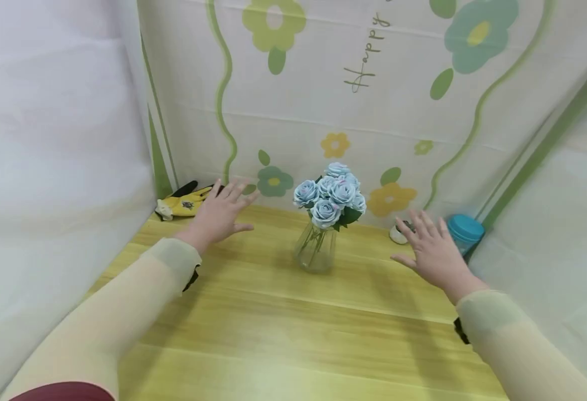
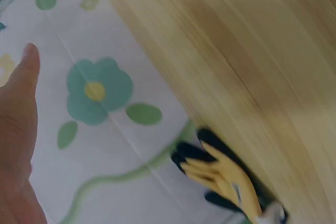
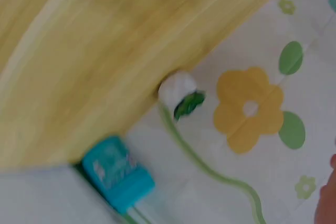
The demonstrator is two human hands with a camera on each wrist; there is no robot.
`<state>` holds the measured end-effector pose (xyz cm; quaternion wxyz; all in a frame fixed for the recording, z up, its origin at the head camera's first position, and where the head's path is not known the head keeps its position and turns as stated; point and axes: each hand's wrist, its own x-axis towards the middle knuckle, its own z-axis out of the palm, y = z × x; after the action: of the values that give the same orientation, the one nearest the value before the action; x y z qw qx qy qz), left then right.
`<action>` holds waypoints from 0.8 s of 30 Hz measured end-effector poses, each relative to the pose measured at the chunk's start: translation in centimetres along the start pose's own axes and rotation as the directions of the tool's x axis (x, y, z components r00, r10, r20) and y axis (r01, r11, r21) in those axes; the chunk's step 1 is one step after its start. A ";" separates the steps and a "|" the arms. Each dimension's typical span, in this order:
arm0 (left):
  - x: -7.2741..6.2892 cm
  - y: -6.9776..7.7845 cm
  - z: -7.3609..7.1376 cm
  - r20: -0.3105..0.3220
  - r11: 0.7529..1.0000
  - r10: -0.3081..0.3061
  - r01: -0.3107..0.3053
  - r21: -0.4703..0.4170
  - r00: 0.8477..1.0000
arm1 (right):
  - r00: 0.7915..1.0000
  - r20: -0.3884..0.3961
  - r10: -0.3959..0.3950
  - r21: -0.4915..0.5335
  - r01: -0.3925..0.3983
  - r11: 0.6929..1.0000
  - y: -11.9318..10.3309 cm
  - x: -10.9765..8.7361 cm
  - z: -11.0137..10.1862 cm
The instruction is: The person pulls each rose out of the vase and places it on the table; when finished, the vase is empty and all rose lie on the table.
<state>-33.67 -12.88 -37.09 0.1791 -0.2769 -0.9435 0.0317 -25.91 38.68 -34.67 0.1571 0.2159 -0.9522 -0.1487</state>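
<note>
A clear glass vase point(image 1: 316, 253) stands upright on the wooden table, holding a bunch of light blue roses point(image 1: 331, 195) with green leaves. To its left my left hand point(image 1: 218, 214) is held over the table, fingers spread and nothing in its grasp. My right hand point(image 1: 431, 250) hovers on the vase's other side, its fingers likewise apart and holding nothing. Yellow and black work gloves point(image 1: 180, 205) lie behind the left hand; the left wrist view shows these gloves point(image 2: 226, 174) at the table's back edge.
Beyond the right hand are a blue-lidded jar point(image 1: 465, 229) and a small white pot with a green plant point(image 3: 178, 92). White fabric walls point(image 1: 58, 139) enclose the wooden table point(image 1: 293, 340) left and right, and a flower-printed cloth point(image 1: 313, 106) hangs behind it.
</note>
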 end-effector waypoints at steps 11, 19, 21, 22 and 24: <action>4.3 6.3 -0.4 0.022 0.795 -0.178 0.157 -0.585 0.984 | 0.994 0.079 0.080 0.449 -0.107 0.887 -6.8 3.5 2.1; 7.0 9.9 0.2 0.082 0.399 -0.317 0.211 -0.892 0.945 | 0.985 0.090 0.145 0.643 -0.168 0.748 -10.8 5.9 4.8; 7.4 10.7 0.4 0.053 0.346 -0.336 0.176 -0.922 0.940 | 0.978 0.119 0.169 0.705 -0.203 0.680 -11.9 6.4 5.3; 7.6 11.0 0.5 0.040 0.324 -0.349 0.161 -0.932 0.936 | 0.974 0.134 0.183 0.737 -0.221 0.639 -12.4 6.6 5.5; 7.8 11.5 0.6 0.032 0.274 -0.369 0.142 -0.951 0.929 | 0.965 0.157 0.211 0.792 -0.251 0.556 -13.3 7.1 5.8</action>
<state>-34.13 1.07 -36.99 0.0785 -0.1742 -0.7929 -0.5786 -29.20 25.22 -42.90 0.0395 0.1336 -0.9387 0.3155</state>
